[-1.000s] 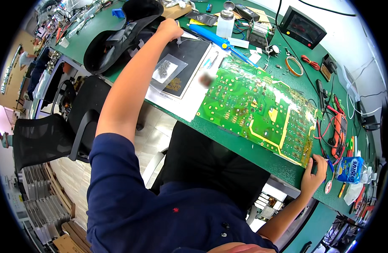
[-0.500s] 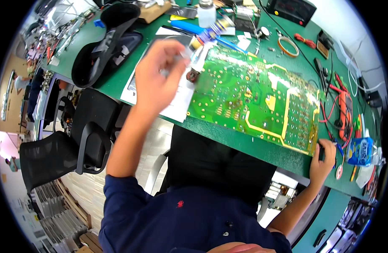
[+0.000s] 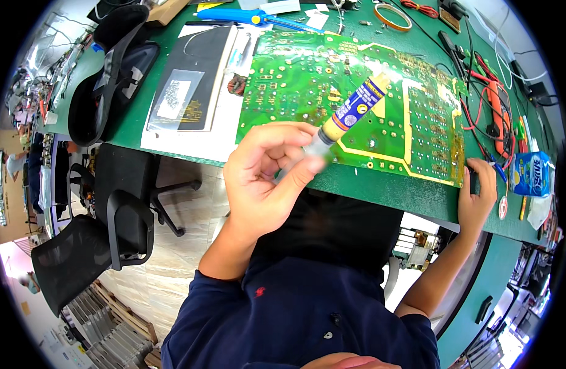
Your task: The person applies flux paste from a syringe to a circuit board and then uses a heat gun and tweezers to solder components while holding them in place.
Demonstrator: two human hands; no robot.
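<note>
In my left hand (image 3: 264, 175) is a syringe (image 3: 357, 111) with a blue and yellow label, its clear end pinched between thumb and fingers. It slants up to the right above a large green circuit board (image 3: 283, 117), apart from it. My right hand (image 3: 478, 195) is at the board's near right corner, thumb against the edge and fingers curled; part of the grip is hidden. A small dark wound coil (image 3: 236, 85) sits at the board's left edge, on white paper (image 3: 172, 144).
Left of the board lie a dark flat folder (image 3: 203, 67) and a black curved case (image 3: 102, 86). A blue tool (image 3: 234, 15) and a tape roll (image 3: 393, 17) are behind it. To the right are a red multimeter (image 3: 499, 120), cables and a blue packet (image 3: 532, 174).
My left hand has moved right and nearer to me with the syringe, coming off the paper and coil. The view has shifted; my right hand stays at the board's corner.
</note>
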